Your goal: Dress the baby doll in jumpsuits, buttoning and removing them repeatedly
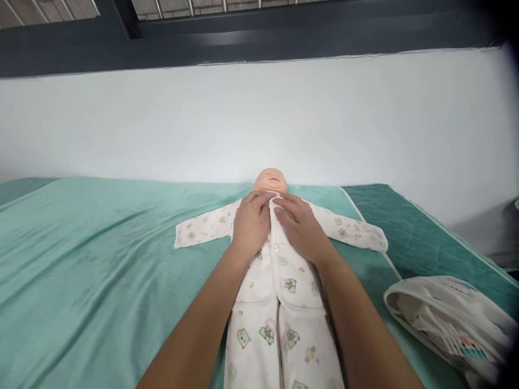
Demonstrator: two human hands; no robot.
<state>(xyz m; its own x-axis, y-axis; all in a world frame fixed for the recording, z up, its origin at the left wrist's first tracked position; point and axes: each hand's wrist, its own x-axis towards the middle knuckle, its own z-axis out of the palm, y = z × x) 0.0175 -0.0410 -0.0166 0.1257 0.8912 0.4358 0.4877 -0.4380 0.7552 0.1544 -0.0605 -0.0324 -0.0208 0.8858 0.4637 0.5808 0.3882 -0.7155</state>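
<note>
A baby doll (271,179) lies on its back, its head by the wall. It is dressed in a white baby shirt (298,275) printed with small green bears, its sleeves spread out to both sides. Matching baby trousers (253,346) cover the legs. My left hand (253,220) is closed on the left front edge of the shirt just below the neck. Opposite it, my right hand (299,222) has its bent fingers on the right front edge. The fingertips nearly meet and hide what lies between them. A round button (274,248) shows lower on the chest.
A green sheet (101,270) with soft folds covers the bed. At the right, a darker quilted green mat (389,227) shows. A white patterned bag (450,313) with folded white items inside lies at lower right. Behind is a white wall (243,119) below a dark window frame (251,40).
</note>
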